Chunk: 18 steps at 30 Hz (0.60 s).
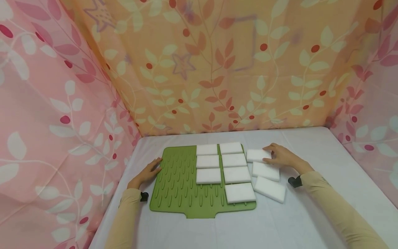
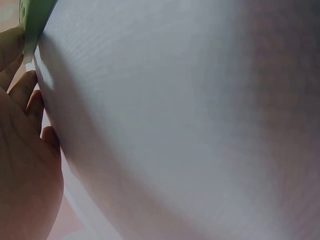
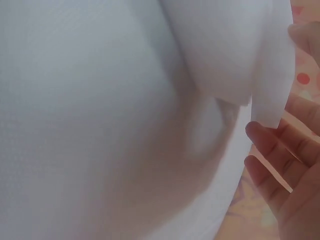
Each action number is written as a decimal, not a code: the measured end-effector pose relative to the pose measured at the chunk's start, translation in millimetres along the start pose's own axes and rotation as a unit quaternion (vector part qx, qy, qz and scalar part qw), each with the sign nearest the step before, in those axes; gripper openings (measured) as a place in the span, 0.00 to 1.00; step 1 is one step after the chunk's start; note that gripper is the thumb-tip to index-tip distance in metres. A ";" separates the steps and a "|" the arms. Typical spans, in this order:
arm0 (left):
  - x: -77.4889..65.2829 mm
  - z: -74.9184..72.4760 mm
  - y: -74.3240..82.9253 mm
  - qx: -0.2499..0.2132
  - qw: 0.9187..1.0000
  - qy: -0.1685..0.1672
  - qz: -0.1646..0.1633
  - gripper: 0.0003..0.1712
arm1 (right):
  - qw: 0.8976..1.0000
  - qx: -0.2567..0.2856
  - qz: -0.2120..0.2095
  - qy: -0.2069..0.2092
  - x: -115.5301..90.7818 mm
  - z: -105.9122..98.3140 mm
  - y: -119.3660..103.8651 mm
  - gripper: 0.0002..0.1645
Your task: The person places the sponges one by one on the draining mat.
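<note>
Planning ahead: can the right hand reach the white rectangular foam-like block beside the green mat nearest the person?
Probably yes: the nearest block lies uncovered, though the right hand pinches the farthest loose white block.

Soft, even head-view light; hazy blur and broad soft shadows in both wrist views.

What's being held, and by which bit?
The right grip pinches the farthest off-mat white block by its right end. The left grip touches the green mat at its left edge; hold unclear.

White rectangular block [image 1: 256, 155], beside green mat [image 1: 175, 178]
</note>
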<state>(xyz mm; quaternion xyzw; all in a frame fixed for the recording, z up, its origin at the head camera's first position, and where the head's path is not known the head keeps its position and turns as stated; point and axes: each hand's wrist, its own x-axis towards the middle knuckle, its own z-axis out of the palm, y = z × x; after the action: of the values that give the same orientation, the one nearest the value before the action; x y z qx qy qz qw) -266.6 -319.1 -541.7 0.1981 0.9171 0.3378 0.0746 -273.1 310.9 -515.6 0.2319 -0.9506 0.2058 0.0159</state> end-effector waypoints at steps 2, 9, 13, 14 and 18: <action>0.2 0.1 -0.4 0.004 1.000 0.000 0.001 0.32 | 1.000 -0.003 0.002 0.001 0.4 -2.7 -1.8 0.39; -0.6 -1.1 2.0 0.003 1.000 -0.003 0.006 0.31 | 1.000 -0.002 -0.005 0.027 0.8 -14.3 -11.1 0.37; -1.1 -1.0 2.9 0.006 1.000 -0.003 0.005 0.31 | 0.999 -0.013 0.000 0.038 3.4 -18.0 -17.7 0.37; -1.3 -1.1 3.4 0.006 1.000 -0.002 0.004 0.31 | 0.999 -0.014 0.003 0.040 4.0 -18.9 -20.2 0.37; -2.1 -1.7 5.1 0.008 1.000 -0.002 0.000 0.32 | 0.999 -0.021 0.004 0.047 6.6 -22.2 -32.8 0.37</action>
<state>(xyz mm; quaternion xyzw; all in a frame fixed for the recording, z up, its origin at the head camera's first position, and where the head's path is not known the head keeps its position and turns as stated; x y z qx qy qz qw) -263.5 -317.5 -537.1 0.1989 0.9196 0.3303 0.0748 -265.7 290.3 -481.9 0.2180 -0.9538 0.1962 0.0644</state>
